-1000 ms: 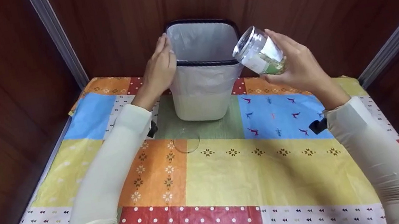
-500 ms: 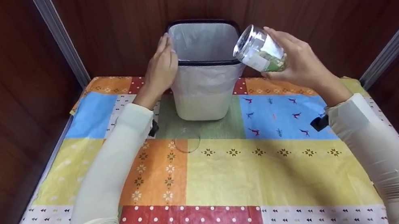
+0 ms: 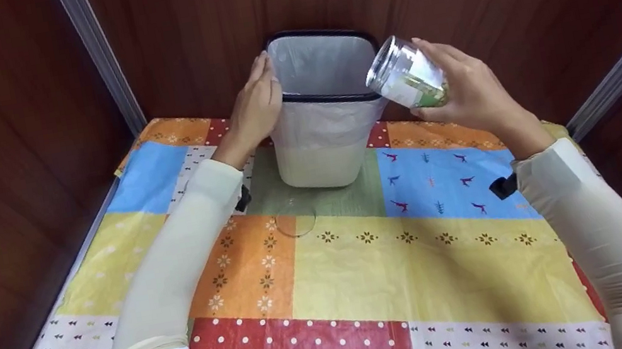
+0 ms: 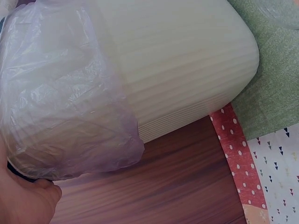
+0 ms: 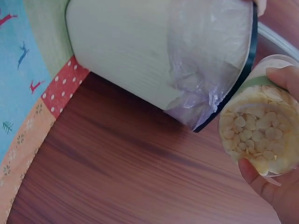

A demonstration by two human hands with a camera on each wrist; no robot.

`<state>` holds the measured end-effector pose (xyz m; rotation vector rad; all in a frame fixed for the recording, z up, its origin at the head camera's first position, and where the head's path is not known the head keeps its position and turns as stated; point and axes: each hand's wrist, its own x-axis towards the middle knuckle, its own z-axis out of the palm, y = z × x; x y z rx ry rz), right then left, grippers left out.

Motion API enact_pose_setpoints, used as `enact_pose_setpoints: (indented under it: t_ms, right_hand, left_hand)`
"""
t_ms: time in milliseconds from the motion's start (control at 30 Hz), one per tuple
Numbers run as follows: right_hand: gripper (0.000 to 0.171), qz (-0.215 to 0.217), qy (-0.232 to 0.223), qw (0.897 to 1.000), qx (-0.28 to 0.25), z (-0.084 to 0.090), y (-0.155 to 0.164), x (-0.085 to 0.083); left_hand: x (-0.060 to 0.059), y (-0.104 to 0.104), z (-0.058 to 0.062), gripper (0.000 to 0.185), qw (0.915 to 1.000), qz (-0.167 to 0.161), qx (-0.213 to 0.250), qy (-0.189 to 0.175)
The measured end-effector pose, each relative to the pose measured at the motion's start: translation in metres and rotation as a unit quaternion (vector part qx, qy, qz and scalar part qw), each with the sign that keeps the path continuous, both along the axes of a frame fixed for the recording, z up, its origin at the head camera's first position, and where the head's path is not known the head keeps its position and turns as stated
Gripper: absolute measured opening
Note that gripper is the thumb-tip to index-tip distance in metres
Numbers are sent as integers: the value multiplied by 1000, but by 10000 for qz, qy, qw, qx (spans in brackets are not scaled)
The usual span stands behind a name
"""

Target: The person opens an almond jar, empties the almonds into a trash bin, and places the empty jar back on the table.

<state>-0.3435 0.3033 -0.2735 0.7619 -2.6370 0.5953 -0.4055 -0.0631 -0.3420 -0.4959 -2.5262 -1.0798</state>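
Note:
A pale trash bin (image 3: pixel 322 166) with a black rim stands upright at the back, lined with a translucent plastic bag (image 4: pixel 70 93). My left hand (image 3: pixel 257 104) grips its left rim; part of that hand (image 4: pixel 28 198) shows against the rim in the left wrist view. In my right hand (image 3: pixel 471 85) is a clear plastic jar (image 3: pixel 408 74) with a white and green label, tilted with its uncovered mouth toward the bin's right rim. Pale flat pieces (image 5: pixel 257 133) show through the jar's base in the right wrist view. Nothing is seen falling from it.
A clear round lid (image 3: pixel 298 234) lies flat on the patchwork tablecloth (image 3: pixel 352 263) in front of the bin. Dark wood-grain panels (image 3: pixel 181 18) close off the back and sides, with metal strips (image 3: pixel 100 51) at the corners.
The whole head view has shifted slightly, so everything sits a little further right. Both hands keep their holds, and the jar's tilt looks nearly the same.

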Motion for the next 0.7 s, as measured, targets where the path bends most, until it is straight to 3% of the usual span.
enact_pose_setpoints:
  t_ms: [700]
  right_hand:
    - [101,-98,330,9981,510,9,-3,-2]
  left_hand:
    - [2,3,1,56,10000,30,-57,42]
